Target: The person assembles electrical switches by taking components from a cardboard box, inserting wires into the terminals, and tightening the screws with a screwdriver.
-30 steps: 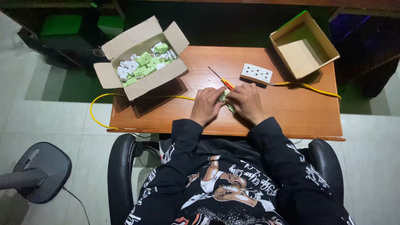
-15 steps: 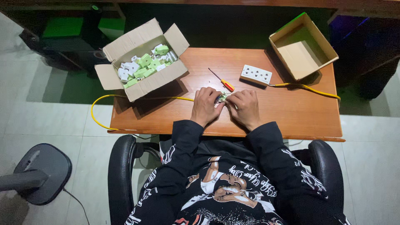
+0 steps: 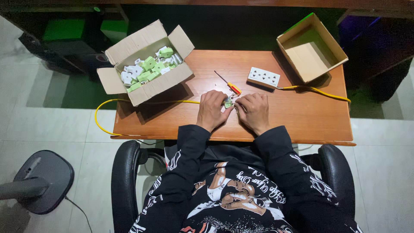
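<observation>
My left hand (image 3: 212, 110) and my right hand (image 3: 253, 111) rest on the wooden table (image 3: 297, 118) close together, both pinching a small green and white plug part (image 3: 228, 103) between the fingertips. A yellow cable (image 3: 129, 103) runs from the part leftward and loops off the table's left edge. Just beyond my hands lies a screwdriver (image 3: 230, 84) with a red and yellow handle. A white socket strip (image 3: 263, 77) lies further back, with a yellow cable (image 3: 319, 91) leading right.
An open cardboard box (image 3: 144, 60) of green and white plug parts stands at the table's back left. An empty cardboard box (image 3: 311, 47) sits at the back right. I sit in a black chair (image 3: 123, 181); a fan base (image 3: 41, 181) stands on the tiled floor left.
My hands have stayed over the same spot, with the fingers shifting slightly around the small part. Nothing else on the table has moved.
</observation>
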